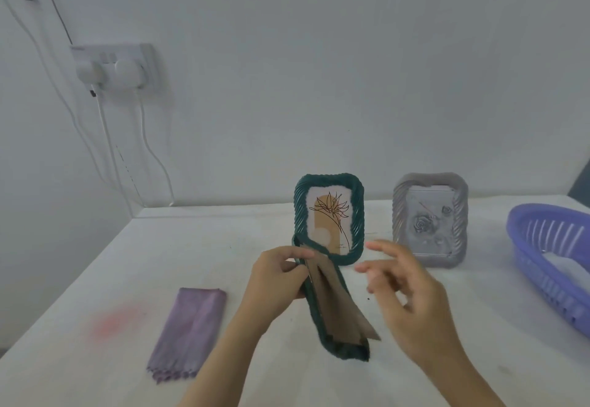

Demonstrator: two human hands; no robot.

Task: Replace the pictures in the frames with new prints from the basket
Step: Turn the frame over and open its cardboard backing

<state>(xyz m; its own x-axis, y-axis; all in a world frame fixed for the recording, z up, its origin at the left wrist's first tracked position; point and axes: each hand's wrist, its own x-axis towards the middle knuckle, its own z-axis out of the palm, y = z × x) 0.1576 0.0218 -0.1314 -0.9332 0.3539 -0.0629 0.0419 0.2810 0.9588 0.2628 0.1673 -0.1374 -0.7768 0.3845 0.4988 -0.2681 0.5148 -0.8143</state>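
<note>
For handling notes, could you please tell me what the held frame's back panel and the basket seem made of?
The back panel: likely cardboard, matte brown, flat with cut edges. The basket: probably moulded plastic, smooth lilac, slotted walls.

The white desk (95, 263) bears a purple cloth (191, 326) (folded), a green frame (329, 218), a grey frame (429, 221) and a lilac basket (555, 234).

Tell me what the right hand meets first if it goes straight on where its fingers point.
Likely the held green frame in the left hand, at its cardboard back. Depth is unclear, so the right hand could first reach the standing green frame behind.
</note>
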